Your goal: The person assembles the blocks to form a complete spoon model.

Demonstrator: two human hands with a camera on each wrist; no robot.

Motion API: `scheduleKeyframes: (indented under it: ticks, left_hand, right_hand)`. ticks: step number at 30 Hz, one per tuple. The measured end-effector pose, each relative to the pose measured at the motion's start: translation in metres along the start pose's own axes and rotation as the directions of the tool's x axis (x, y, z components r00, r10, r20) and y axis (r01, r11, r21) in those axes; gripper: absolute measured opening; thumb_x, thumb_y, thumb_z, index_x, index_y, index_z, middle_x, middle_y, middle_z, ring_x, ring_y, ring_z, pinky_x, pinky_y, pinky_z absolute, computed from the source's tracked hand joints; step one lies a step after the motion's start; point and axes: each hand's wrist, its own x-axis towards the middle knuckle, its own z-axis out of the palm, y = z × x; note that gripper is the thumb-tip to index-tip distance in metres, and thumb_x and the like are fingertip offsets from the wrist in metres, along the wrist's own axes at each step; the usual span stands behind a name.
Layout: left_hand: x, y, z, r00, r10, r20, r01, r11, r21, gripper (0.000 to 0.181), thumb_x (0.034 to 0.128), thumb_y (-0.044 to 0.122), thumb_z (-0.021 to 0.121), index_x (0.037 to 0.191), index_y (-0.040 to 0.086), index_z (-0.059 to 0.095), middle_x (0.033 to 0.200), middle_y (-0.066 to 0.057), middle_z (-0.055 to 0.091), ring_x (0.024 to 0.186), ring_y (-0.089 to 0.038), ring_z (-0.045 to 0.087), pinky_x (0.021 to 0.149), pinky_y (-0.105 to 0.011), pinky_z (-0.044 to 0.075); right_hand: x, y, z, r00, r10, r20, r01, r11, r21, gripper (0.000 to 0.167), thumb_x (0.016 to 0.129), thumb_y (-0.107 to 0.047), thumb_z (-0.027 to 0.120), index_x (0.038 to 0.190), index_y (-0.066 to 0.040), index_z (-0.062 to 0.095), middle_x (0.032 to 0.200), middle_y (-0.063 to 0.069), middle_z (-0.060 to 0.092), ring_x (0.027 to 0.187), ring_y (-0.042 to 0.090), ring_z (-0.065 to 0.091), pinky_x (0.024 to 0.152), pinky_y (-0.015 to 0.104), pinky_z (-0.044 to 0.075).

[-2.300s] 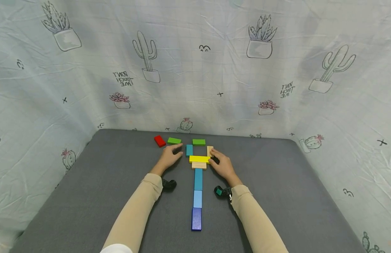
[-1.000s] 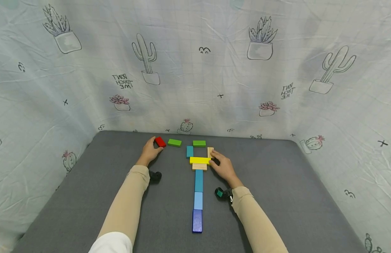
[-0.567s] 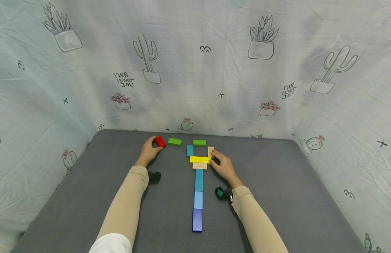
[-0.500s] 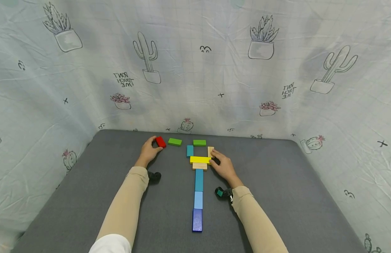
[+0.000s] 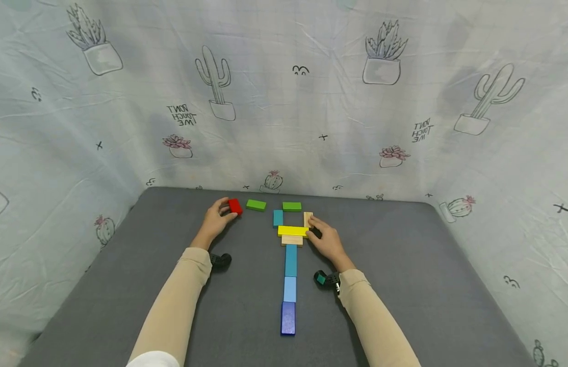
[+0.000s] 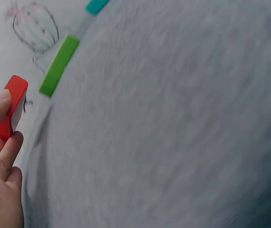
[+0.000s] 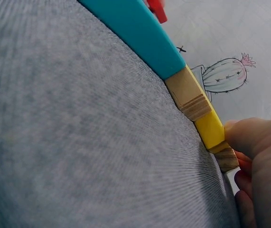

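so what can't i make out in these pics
Head view: part of the plain wood block, covered by the right hand.
Right wrist view: whether that hand grips the wood block, masked by the hand itself.
Left wrist view: part of the left hand, cut off by the left edge.
Left wrist view: part of the teal block, cut off by the top edge.

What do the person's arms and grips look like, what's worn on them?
The left sleeve and right sleeve are long and beige, with a white patch near the left one's upper end. Black wrist devices sit below both cuffs; the right one shows a small green patch. The left grip and right grip wear no gloves.
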Motion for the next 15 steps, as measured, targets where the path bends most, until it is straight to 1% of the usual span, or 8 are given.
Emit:
scheduleKeyframes:
  ticks: [3,5,6,8,10,13,15]
  left_hand:
    - [-0.002,0.004,0.006,0.998,0.042,0.045,-0.042,0.999,-0.002,0.069,0.0922,0.014,0.062,0.150,0.007,0.025,0.150,-0.019,0.033,0.137,-0.034,0.035,0.110,-0.052,0.033]
    - [-0.002,0.008,0.011,0.995,0.075,0.069,-0.075,0.997,0.002,0.068,0.0916,0.014,0.063,0.149,0.007,0.027,0.150,-0.018,0.034,0.137,-0.034,0.035,0.111,-0.053,0.032]
    - [-0.003,0.010,0.014,0.992,0.093,0.081,-0.095,0.995,0.013,0.068,0.0913,0.015,0.064,0.149,0.006,0.028,0.150,-0.018,0.035,0.137,-0.034,0.036,0.111,-0.053,0.031]
    - [-0.003,0.015,0.021,0.986,0.130,0.103,-0.133,0.991,0.026,0.068,0.0908,0.016,0.064,0.148,0.005,0.029,0.150,-0.018,0.035,0.136,-0.035,0.037,0.110,-0.054,0.031]
    - [-0.003,0.019,0.029,0.980,0.158,0.120,-0.163,0.986,0.033,0.068,0.0902,0.017,0.065,0.147,0.003,0.030,0.149,-0.018,0.036,0.134,-0.035,0.039,0.109,-0.055,0.033]
    - [-0.006,0.025,0.043,0.972,0.186,0.144,-0.193,0.981,0.035,0.067,0.0897,0.015,0.066,0.146,0.002,0.032,0.148,-0.019,0.037,0.133,-0.035,0.041,0.108,-0.054,0.034]
    - [-0.007,0.027,0.053,0.967,0.199,0.159,-0.207,0.977,0.039,0.067,0.0895,0.015,0.066,0.146,0.002,0.032,0.147,-0.019,0.038,0.133,-0.035,0.041,0.109,-0.053,0.034]
  right_hand:
    - [-0.001,0.000,0.000,1.000,-0.006,-0.003,0.006,1.000,0.009,0.048,0.094,-0.027,0.059,0.137,-0.006,0.051,0.145,0.008,0.046,0.134,0.032,0.042,0.109,0.051,0.035]
    - [-0.002,0.000,0.000,1.000,-0.024,-0.020,0.025,0.999,0.021,0.048,0.093,-0.027,0.059,0.136,-0.006,0.052,0.144,0.009,0.047,0.133,0.033,0.043,0.108,0.053,0.035]
    - [-0.002,0.001,0.001,0.999,-0.035,-0.026,0.036,0.999,0.029,0.049,0.094,-0.028,0.059,0.136,-0.006,0.052,0.144,0.009,0.047,0.133,0.034,0.043,0.108,0.053,0.035]
    - [-0.003,0.002,0.002,0.997,-0.064,-0.052,0.065,0.998,0.010,0.048,0.094,-0.031,0.057,0.135,-0.006,0.053,0.142,0.009,0.049,0.130,0.034,0.045,0.106,0.053,0.037]
    - [-0.003,0.002,0.002,0.996,-0.072,-0.056,0.072,0.997,0.011,0.049,0.094,-0.033,0.057,0.135,-0.007,0.053,0.142,0.008,0.050,0.130,0.034,0.046,0.106,0.053,0.037]
    - [-0.002,0.002,0.001,0.999,-0.045,-0.031,0.045,0.999,-0.005,0.048,0.094,-0.031,0.058,0.136,-0.007,0.053,0.143,0.008,0.048,0.131,0.032,0.045,0.107,0.052,0.037]
    - [-0.001,0.002,0.001,1.000,-0.017,-0.007,0.017,1.000,0.008,0.049,0.094,-0.027,0.060,0.137,-0.007,0.052,0.145,0.008,0.047,0.133,0.031,0.043,0.109,0.051,0.034]
